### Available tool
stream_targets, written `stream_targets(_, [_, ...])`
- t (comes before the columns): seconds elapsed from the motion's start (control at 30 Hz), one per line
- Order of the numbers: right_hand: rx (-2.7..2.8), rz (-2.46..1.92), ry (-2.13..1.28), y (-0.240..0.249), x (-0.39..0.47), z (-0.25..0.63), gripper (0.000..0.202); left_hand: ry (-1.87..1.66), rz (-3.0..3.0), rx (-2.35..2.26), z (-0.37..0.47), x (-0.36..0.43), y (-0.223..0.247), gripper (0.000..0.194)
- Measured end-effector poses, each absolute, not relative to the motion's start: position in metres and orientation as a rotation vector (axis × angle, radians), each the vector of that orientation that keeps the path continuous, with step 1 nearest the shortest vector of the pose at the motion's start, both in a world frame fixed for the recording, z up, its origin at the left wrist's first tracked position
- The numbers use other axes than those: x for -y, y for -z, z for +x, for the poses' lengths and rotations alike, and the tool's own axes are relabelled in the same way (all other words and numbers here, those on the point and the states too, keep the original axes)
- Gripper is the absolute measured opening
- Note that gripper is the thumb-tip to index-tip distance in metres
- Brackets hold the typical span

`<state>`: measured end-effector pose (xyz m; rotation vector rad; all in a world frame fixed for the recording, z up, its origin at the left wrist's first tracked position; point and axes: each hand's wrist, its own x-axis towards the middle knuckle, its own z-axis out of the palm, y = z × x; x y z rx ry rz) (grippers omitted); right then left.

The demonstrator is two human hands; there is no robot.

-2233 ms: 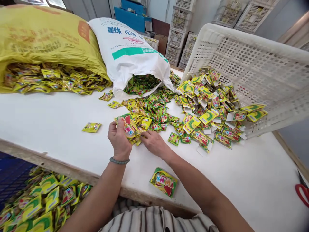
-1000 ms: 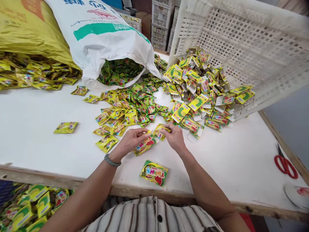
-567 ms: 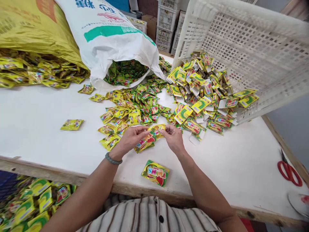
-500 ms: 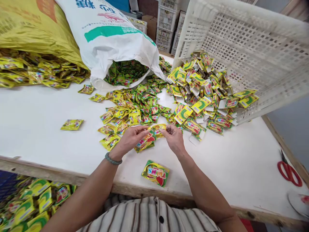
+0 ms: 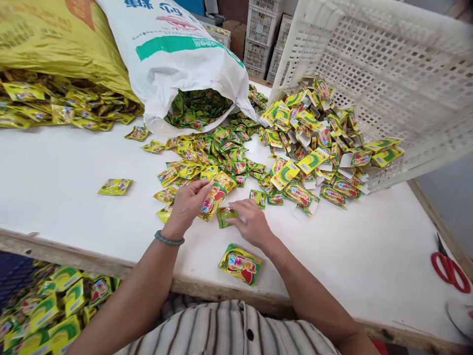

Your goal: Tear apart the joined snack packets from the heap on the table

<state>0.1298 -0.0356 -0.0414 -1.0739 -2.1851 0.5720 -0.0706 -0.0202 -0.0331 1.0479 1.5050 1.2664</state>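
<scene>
My left hand (image 5: 190,204) is closed on a small printed "TWINS" carton (image 5: 211,203), tilted above the table. Yellow wrapping shows at the carton's upper end; how far it sits inside is hidden. Just right of it, my right hand (image 5: 253,223) has thumb and forefinger apart around the right end of a green candy sachet (image 5: 225,217); the fingers are slightly blurred. Another TWINS carton (image 5: 241,265) lies flat near the table's front edge. Beyond my hands are loose yellow sachets (image 5: 186,170) and green sachets (image 5: 231,153).
A white sack (image 5: 192,64) spills green sachets; a yellow sack (image 5: 62,44) with yellow ones stands left. Cartons (image 5: 310,143) heap out of a tipped white crate (image 5: 369,64). Red-handled scissors (image 5: 449,268) lie right. More cartons (image 5: 55,305) are below the table's left edge.
The yellow sachet that both hands held is now at the carton's end. My right hand has let go and moved down to the green sachet, while my left hand has tilted the carton more upright.
</scene>
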Motion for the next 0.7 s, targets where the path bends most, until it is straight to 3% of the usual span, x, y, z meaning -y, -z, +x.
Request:
stream_targets(0.13, [2.569, -1.035, -0.364, 0.043, 0.040, 0.130, 0.038, -1.225, 1.084, -1.542, -0.071, 0.021, 0.034, 0.045])
stream_targets(0.3, [2.411, -1.222, -0.270, 0.041, 0.032, 0.153, 0.035, -1.067, 1.264, -1.617, -0.068, 0.024, 0.033, 0.047])
stream_targets(0.5, [1.667, -1.431, -0.778, 0.039, 0.021, 0.174, 0.027, -0.866, 1.486, -1.602, -0.059, 0.024, 0.031, 0.042])
stream_targets(0.7, [1.044, -1.330, -1.065, 0.029, 0.013, 0.174, 0.038, -0.822, 1.439, -1.512, -0.050, 0.025, 0.025, 0.038])
